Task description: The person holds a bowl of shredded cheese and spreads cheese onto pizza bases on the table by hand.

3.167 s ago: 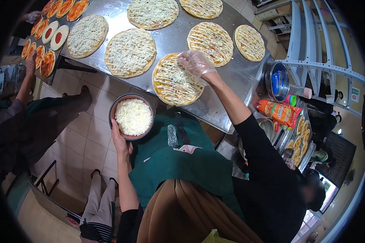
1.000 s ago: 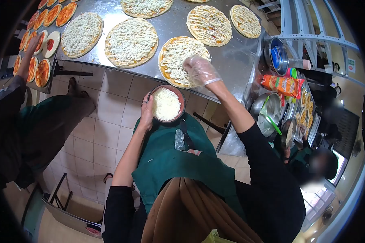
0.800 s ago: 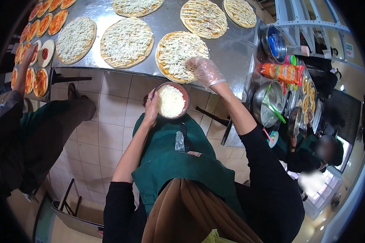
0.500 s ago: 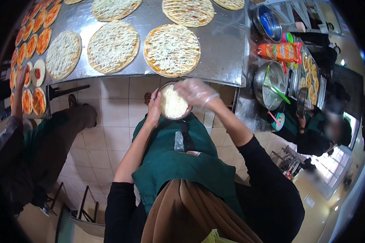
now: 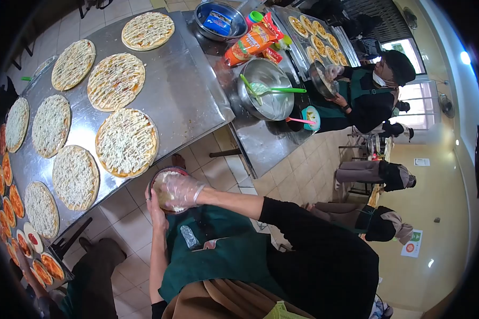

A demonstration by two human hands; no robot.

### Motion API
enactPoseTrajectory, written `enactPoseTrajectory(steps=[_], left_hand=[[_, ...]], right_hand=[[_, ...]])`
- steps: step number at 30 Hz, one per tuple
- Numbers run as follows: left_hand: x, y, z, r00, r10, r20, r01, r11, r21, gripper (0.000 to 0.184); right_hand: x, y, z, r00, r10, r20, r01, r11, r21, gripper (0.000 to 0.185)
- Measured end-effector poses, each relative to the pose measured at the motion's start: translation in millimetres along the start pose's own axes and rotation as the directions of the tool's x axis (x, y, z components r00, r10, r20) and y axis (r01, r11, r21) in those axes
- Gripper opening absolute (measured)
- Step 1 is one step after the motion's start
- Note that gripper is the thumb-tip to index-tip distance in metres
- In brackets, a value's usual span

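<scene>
My left hand (image 5: 156, 209) grips the rim and side of a round bowl (image 5: 186, 207) held at my waist. White grated cheese (image 5: 170, 174) shows at the top of the bowl. My right hand (image 5: 182, 192), in a clear plastic glove, reaches into the bowl over the cheese. Its fingertips are blurred against the cheese, so how far they are closed cannot be seen. Closest to the bowl on the metal table (image 5: 181, 101) lies a pizza (image 5: 126, 142) with white shreds and zigzag lines of sauce.
Several more topped pizzas (image 5: 75, 178) cover the table; small red-sauced bases (image 5: 16, 201) lie at far left, where another person's hand (image 5: 22, 260) works. At right stand a steel mixing bowl (image 5: 274, 109) with a green spatula and an orange packet (image 5: 250, 42). A co-worker (image 5: 367, 95) holds another bowl.
My view has swung to the right, showing more of the room and co-workers. My right hand has moved from above the bowl's right edge into the bowl. My left hand keeps its hold.
</scene>
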State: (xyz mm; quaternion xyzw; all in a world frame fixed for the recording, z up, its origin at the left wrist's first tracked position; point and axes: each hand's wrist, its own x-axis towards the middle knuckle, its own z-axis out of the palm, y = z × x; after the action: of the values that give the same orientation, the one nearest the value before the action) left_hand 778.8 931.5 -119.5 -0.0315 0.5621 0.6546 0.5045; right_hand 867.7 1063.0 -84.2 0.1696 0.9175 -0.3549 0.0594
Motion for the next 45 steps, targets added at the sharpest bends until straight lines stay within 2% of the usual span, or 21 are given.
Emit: enactPoseTrajectory(steps=[2, 3, 4, 5, 6, 7, 8, 10, 11, 14, 17, 20, 21, 22, 24, 27, 30, 34, 37, 40, 45], left_hand=[[2, 3, -3, 0.998, 0.004, 0.065, -0.003, 1.000, -0.008, 0.051], [6, -6, -9, 0.998, -0.034, 0.058, 0.033, 0.999, 0.019, 0.051], [5, -10, -8, 0.998, -0.052, 0.029, 0.051, 0.998, 0.020, 0.051], [13, -26, -17, 0.997, -0.066, 0.045, 0.068, 0.997, -0.046, 0.052], [6, -13, -5, 0.997, -0.073, 0.001, 0.073, 0.997, -0.028, 0.053], [8, -13, -6, 0.998, -0.047, 0.032, 0.048, 0.998, -0.031, 0.055], [8, -8, -5, 0.999, -0.033, 0.042, 0.034, 0.999, -0.021, 0.054], [5, 5, 1, 0.999, -0.042, 0.020, 0.043, 0.997, -0.065, 0.051], [4, 10, 4, 0.999, -0.034, 0.011, 0.035, 0.998, -0.048, 0.051], [8, 9, -1, 0.999, -0.032, 0.000, 0.032, 0.999, -0.008, 0.052], [14, 5, -8, 0.999, -0.032, 0.034, 0.034, 0.998, -0.048, 0.053], [21, -2, -14, 0.998, -0.047, 0.031, 0.050, 0.994, -0.095, 0.052], [23, -4, -16, 0.998, -0.056, 0.022, 0.058, 0.992, -0.107, 0.052], [22, -2, -16, 0.997, -0.071, 0.007, 0.072, 0.990, -0.124, 0.052], [20, 4, -13, 0.995, -0.102, -0.022, 0.097, 0.982, -0.160, 0.053], [23, -1, -17, 0.995, -0.101, 0.006, 0.100, 0.978, -0.183, 0.052], [25, -4, -19, 0.995, -0.096, 0.019, 0.098, 0.979, -0.179, 0.051], [22, -1, -17, 0.993, -0.121, -0.004, 0.119, 0.977, -0.175, 0.050], [23, -3, -18, 0.993, -0.119, -0.013, 0.116, 0.982, -0.149, 0.049], [24, -4, -18, 0.994, -0.111, -0.019, 0.107, 0.985, -0.134, 0.049], [26, -7, -17, 0.995, -0.097, -0.008, 0.095, 0.985, -0.145, 0.049]], right_hand=[[2, -12, 2, 0.987, 0.028, 0.160, -0.022, 0.999, -0.038, 0.034], [3, -3, 14, 0.980, 0.051, 0.194, -0.053, 0.999, 0.009, 0.033], [3, -2, 11, 0.959, 0.105, 0.265, -0.132, 0.988, 0.084, 0.034], [2, 8, 17, 0.954, 0.071, 0.290, -0.146, 0.958, 0.247, 0.035], [1, 12, 7, 0.957, 0.010, 0.290, -0.107, 0.940, 0.324, 0.035], [-2, 17, 6, 0.984, 0.043, 0.175, -0.099, 0.939, 0.329, 0.028], [5, 18, -3, 0.939, 0.118, 0.323, -0.281, 0.805, 0.523, 0.021], [12, 26, -17, 0.983, -0.028, 0.182, -0.098, 0.755, 0.648, 0.015], [17, 13, -36, 0.914, 0.149, 0.377, -0.384, 0.615, 0.689, 0.015], [43, 5, -67, 0.875, 0.175, 0.452, -0.479, 0.443, 0.758, 0.020], [77, -5, -92, 0.904, 0.159, 0.396, -0.417, 0.531, 0.738, 0.017], [112, 3, -99, 0.977, 0.018, 0.213, -0.149, 0.772, 0.618, 0.016], [122, 4, -98, 0.995, -0.009, 0.101, -0.043, 0.862, 0.505, 0.016], [129, 4, -104, 0.993, 0.063, 0.103, -0.103, 0.887, 0.451, 0.015], [144, 4, -123, 0.974, 0.204, 0.094, -0.224, 0.915, 0.336, 0.015], [167, 25, -133, 0.976, 0.217, -0.004, -0.214, 0.968, 0.129, 0.017], [190, 47, -135, 0.985, 0.168, 0.038, -0.171, 0.979, 0.110, 0.018], [201, 44, -135, 0.992, -0.018, -0.126, 0.007, 0.997, -0.083, 0.027], [188, 26, -142, 0.972, 0.237, -0.004, -0.234, 0.962, 0.141, 0.027], [179, 38, -139, 0.990, 0.130, -0.049, -0.136, 0.976, -0.169, 0.028], [141, 48, -122, 0.996, 0.006, -0.089, -0.014, 0.996, -0.092, 0.024]])
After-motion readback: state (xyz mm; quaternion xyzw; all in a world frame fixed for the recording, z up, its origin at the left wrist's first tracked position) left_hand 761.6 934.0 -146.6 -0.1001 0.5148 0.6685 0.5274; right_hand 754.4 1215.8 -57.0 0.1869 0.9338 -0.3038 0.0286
